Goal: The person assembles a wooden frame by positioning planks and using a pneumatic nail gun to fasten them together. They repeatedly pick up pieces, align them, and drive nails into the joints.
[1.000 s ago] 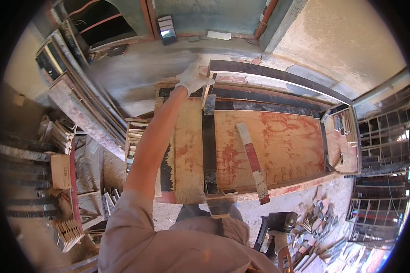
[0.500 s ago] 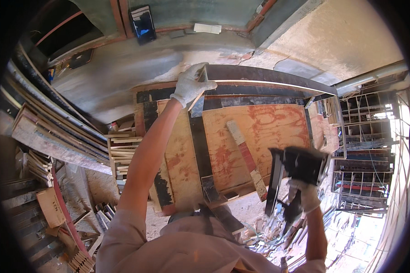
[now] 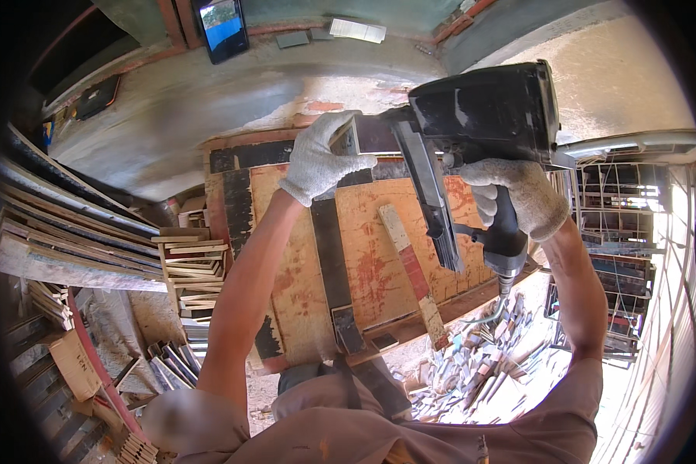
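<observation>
My left hand (image 3: 321,158), in a pale knit glove, grips the end of a dark-faced wooden board (image 3: 376,133) at the far side of the workbench. My gloved right hand (image 3: 522,199) is closed around the handle of a black nail gun (image 3: 479,108). The gun is raised over the far right of the bench, its nose beside the dark board just right of my left hand. Whether the nose touches the board I cannot tell. Much of the board is hidden behind the gun. An air hose (image 3: 491,313) runs from the handle's base.
The plywood workbench top (image 3: 286,232) bears dark strips and a loose, red-banded wooden strip (image 3: 411,271). Stacked wood pieces (image 3: 197,271) and long boards (image 3: 69,232) lie at left. Offcuts (image 3: 487,363) cover the floor at right, near metal racks (image 3: 615,240). A phone (image 3: 223,31) leans at the back.
The nail gun in my right hand has risen and moved forward and left, from the bench's near right to the dark board. My left hand keeps its hold on the board's end.
</observation>
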Demonstrator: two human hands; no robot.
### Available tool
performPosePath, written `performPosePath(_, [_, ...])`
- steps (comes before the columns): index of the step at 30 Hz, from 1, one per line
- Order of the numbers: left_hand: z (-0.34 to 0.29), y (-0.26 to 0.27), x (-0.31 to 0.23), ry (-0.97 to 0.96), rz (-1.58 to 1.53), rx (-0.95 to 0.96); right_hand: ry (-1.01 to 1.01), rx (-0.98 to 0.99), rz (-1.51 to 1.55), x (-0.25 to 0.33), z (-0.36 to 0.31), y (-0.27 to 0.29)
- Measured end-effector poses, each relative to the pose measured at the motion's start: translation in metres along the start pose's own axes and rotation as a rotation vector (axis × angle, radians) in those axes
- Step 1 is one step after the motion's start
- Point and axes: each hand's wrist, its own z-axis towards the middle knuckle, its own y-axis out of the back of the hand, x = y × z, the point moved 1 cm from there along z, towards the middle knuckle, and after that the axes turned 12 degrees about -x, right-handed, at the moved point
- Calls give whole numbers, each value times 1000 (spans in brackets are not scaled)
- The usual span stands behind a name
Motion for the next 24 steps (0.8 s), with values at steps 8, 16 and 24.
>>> performPosePath(8, [-1, -3, 12, 15, -77, -35, 150, 130, -243, 18, 24, -13])
performPosePath(16, [-1, -3, 9, 0, -42, -27, -86, 8, -65, 22, 21, -15])
performPosePath(24, [-1, -4, 12, -8, -59, -21, -32, 42, -122, 32, 22, -15])
